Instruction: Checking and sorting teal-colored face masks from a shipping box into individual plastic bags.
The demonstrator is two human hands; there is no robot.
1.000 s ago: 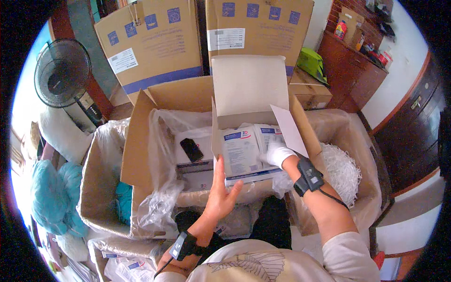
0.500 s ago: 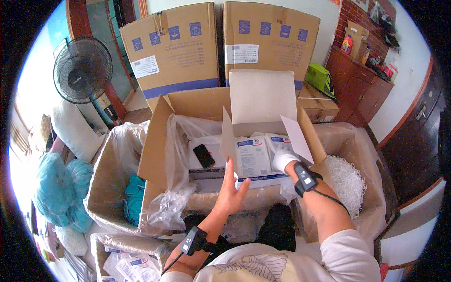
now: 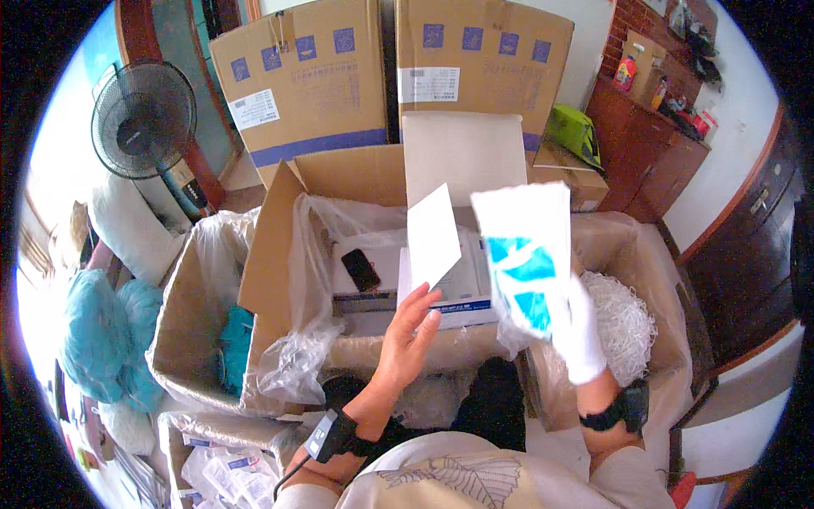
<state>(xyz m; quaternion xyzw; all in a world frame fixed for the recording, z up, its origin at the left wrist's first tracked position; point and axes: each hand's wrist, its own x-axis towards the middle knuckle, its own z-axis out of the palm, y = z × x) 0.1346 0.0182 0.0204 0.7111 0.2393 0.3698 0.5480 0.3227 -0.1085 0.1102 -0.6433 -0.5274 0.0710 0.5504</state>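
Gripped in my white-gloved right hand (image 3: 582, 335) is a white pouch (image 3: 527, 254) with bright blue contents showing through its lower part, raised upright over the right side of a white carton. Whether it is one pouch or several pressed together I cannot tell. The white carton (image 3: 466, 319) stands with its lid (image 3: 465, 144) up and a side flap (image 3: 432, 237) bent inward; more pouches lie inside, partly hidden. My bare left hand (image 3: 407, 335) is open, fingers apart, close to the carton's front left corner.
Around the carton is a large cardboard box (image 3: 259, 271) lined with clear plastic, a black phone (image 3: 361, 270) within. Other lined boxes hold teal material (image 3: 237, 343), white shredded strands (image 3: 623, 327) and loose packets (image 3: 242, 479). Tall cartons (image 3: 309, 93) and a fan (image 3: 142, 119) stand behind.
My right hand has come up out of the white carton with the pouch and turned it upright. The carton's left flap now leans inward. My left hand has shifted slightly.
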